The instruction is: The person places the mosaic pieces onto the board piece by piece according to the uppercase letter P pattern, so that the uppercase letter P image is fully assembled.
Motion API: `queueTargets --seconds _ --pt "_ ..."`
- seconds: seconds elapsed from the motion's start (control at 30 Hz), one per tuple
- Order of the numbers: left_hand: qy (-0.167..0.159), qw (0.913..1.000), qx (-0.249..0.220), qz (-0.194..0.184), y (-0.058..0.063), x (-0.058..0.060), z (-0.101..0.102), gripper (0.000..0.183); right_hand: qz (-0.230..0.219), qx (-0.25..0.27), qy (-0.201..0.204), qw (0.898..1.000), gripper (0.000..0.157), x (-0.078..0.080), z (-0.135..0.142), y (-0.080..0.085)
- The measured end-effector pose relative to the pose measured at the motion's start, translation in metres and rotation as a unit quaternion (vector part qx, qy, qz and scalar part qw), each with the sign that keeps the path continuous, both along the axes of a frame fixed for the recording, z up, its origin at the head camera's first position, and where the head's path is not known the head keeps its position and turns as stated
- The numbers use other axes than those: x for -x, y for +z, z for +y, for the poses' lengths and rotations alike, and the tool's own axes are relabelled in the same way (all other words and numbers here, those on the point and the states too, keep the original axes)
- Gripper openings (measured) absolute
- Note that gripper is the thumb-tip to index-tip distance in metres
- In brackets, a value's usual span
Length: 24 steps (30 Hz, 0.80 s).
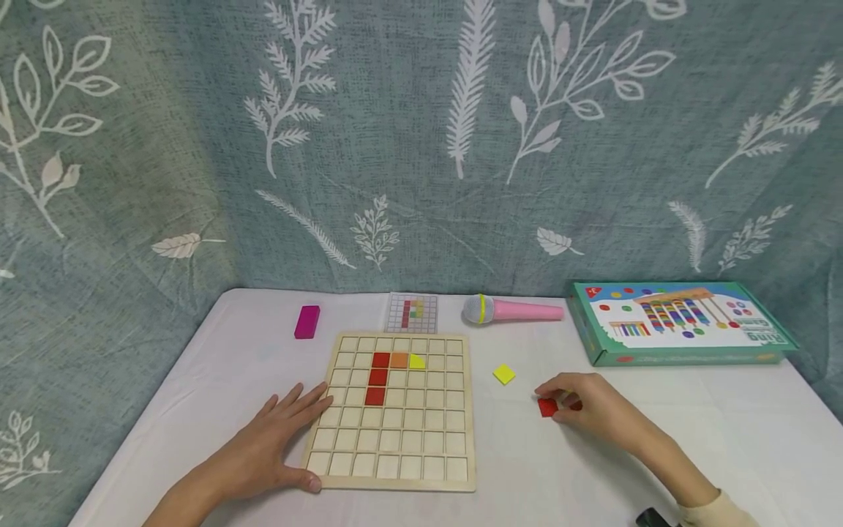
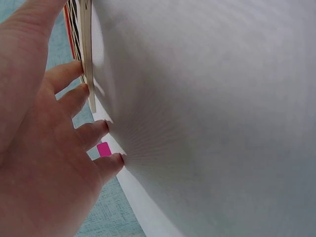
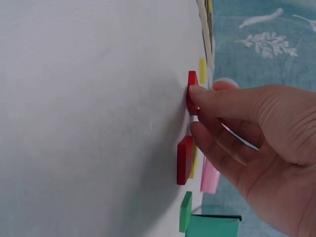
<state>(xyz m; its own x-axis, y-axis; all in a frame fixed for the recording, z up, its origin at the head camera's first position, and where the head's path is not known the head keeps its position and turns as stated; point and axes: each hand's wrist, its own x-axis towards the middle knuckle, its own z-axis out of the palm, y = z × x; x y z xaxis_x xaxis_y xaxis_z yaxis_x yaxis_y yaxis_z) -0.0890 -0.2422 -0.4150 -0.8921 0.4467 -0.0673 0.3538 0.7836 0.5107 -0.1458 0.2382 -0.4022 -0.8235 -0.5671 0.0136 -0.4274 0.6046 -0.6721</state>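
Observation:
A wooden grid board (image 1: 388, 482) lies on the white table. Set in its squares are a column of three red tiles (image 1: 377, 378), an orange tile (image 1: 399, 360) and a yellow tile with a rounded corner (image 1: 417, 361). My left hand (image 1: 266, 446) is spread flat, fingertips and thumb at the board's left edge. To the right of the board, my right hand (image 1: 596, 410) pinches a red square tile (image 1: 547, 408) between thumb and fingers, close to the tabletop. Another red tile (image 3: 184, 160) and a green tile (image 3: 185, 212) stand near that hand, partly or fully hidden by it in the head view.
A yellow square tile (image 1: 503, 374) lies between board and right hand. Behind the board are a printed pattern card (image 1: 395, 315), a magenta block (image 1: 306, 322) and a pink toy microphone (image 1: 527, 311). A green toy box (image 1: 685, 359) occupies the back right, before a leaf-patterned curtain (image 1: 408, 146).

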Motion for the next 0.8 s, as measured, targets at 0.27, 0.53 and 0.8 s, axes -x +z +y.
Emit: queueTargets --seconds 0.27,0.53,0.8 --pt "0.003 1.0 0.006 -0.001 -0.001 0.0 0.0 0.112 0.0 0.004 0.001 1.0 0.031 0.0 -0.007 0.0" --pt "0.004 1.0 0.008 -0.001 -0.002 0.0 0.001 0.112 0.046 -0.034 -0.007 0.998 0.032 -0.001 -0.016 0.002" --pt "0.002 1.0 0.006 0.008 -0.003 0.0 0.0 0.112 0.049 -0.032 0.002 0.998 0.029 0.001 -0.025 0.005"
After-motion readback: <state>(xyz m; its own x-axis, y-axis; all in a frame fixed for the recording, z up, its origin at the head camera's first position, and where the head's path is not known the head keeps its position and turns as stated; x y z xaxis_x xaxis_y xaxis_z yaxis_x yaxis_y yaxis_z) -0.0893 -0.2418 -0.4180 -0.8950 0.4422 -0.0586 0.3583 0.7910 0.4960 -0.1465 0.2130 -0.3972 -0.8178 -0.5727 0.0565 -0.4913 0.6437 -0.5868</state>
